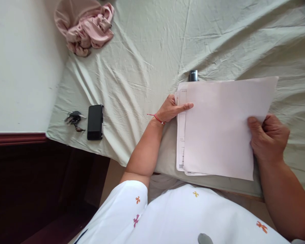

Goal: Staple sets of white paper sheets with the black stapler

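Papers (218, 128) on bed (147, 61), pinched by left hand (171, 109) at 9 o'clock, right hand (268, 137) at 3. Lower sheets loosely stacked, already fanned; could slip. Phone (95, 122) at 9, well apart.

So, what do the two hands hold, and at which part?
A stack of papers: left hand grips its left edge, right hand pinches the top sheet's right edge.

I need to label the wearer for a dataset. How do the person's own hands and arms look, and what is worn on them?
Both hands are bare, without gloves or rings that I can see. The left hand has a thin red string bracelet at the wrist. The right hand has a bare wrist. Forearms are uncovered; a white garment with small orange and purple cross motifs has short sleeves.
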{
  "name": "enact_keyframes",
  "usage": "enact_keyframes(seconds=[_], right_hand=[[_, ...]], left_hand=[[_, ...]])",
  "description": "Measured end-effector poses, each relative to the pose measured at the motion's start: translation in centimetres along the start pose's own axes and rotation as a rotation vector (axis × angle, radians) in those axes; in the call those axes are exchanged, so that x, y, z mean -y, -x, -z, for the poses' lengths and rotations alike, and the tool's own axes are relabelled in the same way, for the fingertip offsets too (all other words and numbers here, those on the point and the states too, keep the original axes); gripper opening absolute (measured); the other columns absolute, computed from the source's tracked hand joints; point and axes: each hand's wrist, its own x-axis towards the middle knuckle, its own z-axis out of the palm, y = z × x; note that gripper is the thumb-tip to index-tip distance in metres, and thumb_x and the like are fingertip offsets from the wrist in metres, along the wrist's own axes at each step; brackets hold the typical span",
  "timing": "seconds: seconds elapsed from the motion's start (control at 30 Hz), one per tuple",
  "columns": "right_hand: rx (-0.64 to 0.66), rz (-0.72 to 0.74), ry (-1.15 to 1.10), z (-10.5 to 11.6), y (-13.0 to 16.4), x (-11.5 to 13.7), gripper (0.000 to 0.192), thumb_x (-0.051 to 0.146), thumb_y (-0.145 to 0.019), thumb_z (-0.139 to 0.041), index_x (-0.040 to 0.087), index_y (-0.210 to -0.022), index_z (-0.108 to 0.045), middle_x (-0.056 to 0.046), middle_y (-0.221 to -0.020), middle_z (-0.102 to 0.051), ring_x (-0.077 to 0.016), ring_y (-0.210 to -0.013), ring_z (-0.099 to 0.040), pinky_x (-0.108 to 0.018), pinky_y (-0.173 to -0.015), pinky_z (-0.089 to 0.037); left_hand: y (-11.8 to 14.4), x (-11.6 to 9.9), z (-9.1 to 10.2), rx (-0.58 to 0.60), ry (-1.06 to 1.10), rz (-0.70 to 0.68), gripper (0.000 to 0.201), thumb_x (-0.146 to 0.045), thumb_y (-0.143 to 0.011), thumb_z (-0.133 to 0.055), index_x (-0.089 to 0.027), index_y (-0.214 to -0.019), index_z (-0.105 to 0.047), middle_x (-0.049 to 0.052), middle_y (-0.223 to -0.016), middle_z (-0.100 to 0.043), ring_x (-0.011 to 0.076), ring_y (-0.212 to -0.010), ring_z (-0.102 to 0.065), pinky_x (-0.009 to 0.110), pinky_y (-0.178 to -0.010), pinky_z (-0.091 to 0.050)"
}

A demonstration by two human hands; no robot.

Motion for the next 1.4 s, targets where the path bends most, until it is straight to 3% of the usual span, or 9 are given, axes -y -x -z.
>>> enact_keyframes(seconds=[0.23,0.4,0.53,0.83,0.97,1.1,1.23,1.3,1.4], right_hand=[[0.050,-0.047,-0.069,-0.3,-0.1,0.0,0.037,0.050,-0.081,-0.085,0.022,-0.100,-0.071,0.002,-0.081,-0.069,-0.0106,-0.066,-0.055,-0.025,-0.060,-0.044],[0.035,0.069,-0.189,-0.5,-0.9,-0.3,0.051,0.035,-0.067,-0.095,0.025,-0.112,-0.072,0.000,-0.099,-0.073,-0.0139,-0.087,-0.066,-0.028,-0.075,-0.054],[0.186,0.072,-0.284,0.3,-1.5,-0.9,0.068,0.032,-0.071,-0.096,0.036,-0.132,-0.066,-0.001,-0.125,-0.076,-0.0138,-0.108,-0.071,-0.030,-0.094,-0.057],[0.362,-0.086,-0.327,1.9,-1.5,-0.6,0.079,0.043,-0.073,-0.098,0.045,-0.142,-0.059,0.003,-0.135,-0.077,-0.0116,-0.126,-0.073,-0.031,-0.115,-0.054],[0.409,-0.144,-0.319,2.4,-1.3,0.2,0.086,0.042,-0.068,-0.101,0.044,-0.143,-0.059,0.003,-0.131,-0.078,-0.0109,-0.122,-0.074,-0.026,-0.109,-0.057],[0.558,-0.232,-0.256,3.4,-1.2,0.9,0.082,0.043,-0.074,-0.097,0.039,-0.148,-0.061,0.001,-0.103,-0.081,-0.0140,-0.085,-0.075,-0.025,-0.076,-0.064],[0.646,-0.293,-0.180,4.8,-0.6,0.3,0.064,0.041,-0.071,-0.098,0.031,-0.131,-0.076,-0.004,-0.113,-0.082,-0.0205,-0.098,-0.077,-0.030,-0.086,-0.066],[0.619,-0.363,-0.164,5.5,-0.2,-0.3,0.060,0.038,-0.066,-0.100,0.030,-0.123,-0.080,-0.005,-0.117,-0.082,-0.0221,-0.104,-0.077,-0.029,-0.088,-0.065],[0.420,-0.464,-0.279,6.0,0.4,-0.8,0.058,0.034,-0.057,-0.103,0.031,-0.112,-0.083,-0.001,-0.099,-0.083,-0.0165,-0.083,-0.075,-0.023,-0.076,-0.064]], left_hand=[[0.3,0.1,-0.3,-0.032,0.035,0.019,0.047,-0.055,-0.069,-0.097,-0.020,-0.098,-0.082,0.005,-0.101,-0.084,0.0256,-0.098,-0.081,0.040,-0.089,-0.069],[0.4,0.0,-0.6,-0.087,0.147,0.019,0.045,-0.050,-0.067,-0.099,-0.022,-0.098,-0.082,0.003,-0.100,-0.085,0.0245,-0.098,-0.082,0.037,-0.089,-0.069],[0.7,-0.5,-1.0,-0.129,0.226,0.051,0.051,-0.049,-0.059,-0.103,-0.023,-0.097,-0.082,0.001,-0.099,-0.086,0.0264,-0.103,-0.083,0.039,-0.094,-0.069],[1.1,-1.1,-1.7,-0.257,0.405,0.016,0.046,-0.042,-0.063,-0.102,-0.022,-0.098,-0.081,0.002,-0.106,-0.084,0.0349,-0.133,-0.073,0.049,-0.113,-0.063],[1.3,-1.1,-2.0,-0.235,0.427,0.040,0.051,-0.049,-0.063,-0.101,-0.022,-0.102,-0.082,0.002,-0.107,-0.085,0.0381,-0.137,-0.071,0.052,-0.114,-0.063],[1.5,-0.9,-1.8,-0.233,0.435,0.018,0.058,-0.056,-0.065,-0.099,-0.024,-0.110,-0.082,0.002,-0.116,-0.084,0.0380,-0.140,-0.069,0.052,-0.116,-0.062],[1.1,-0.9,-1.4,-0.254,0.475,-0.002,0.053,-0.053,-0.076,-0.093,-0.023,-0.117,-0.079,0.003,-0.125,-0.083,0.0352,-0.147,-0.064,0.048,-0.121,-0.059],[0.7,-1.0,-1.4,-0.295,0.495,0.020,0.051,-0.051,-0.084,-0.089,-0.022,-0.124,-0.077,0.003,-0.130,-0.081,0.0338,-0.148,-0.064,0.048,-0.122,-0.059],[0.1,-1.4,-1.8,-0.369,0.545,0.029,0.052,-0.044,-0.091,-0.083,-0.022,-0.137,-0.072,0.003,-0.140,-0.077,0.0322,-0.149,-0.062,0.049,-0.125,-0.056]])
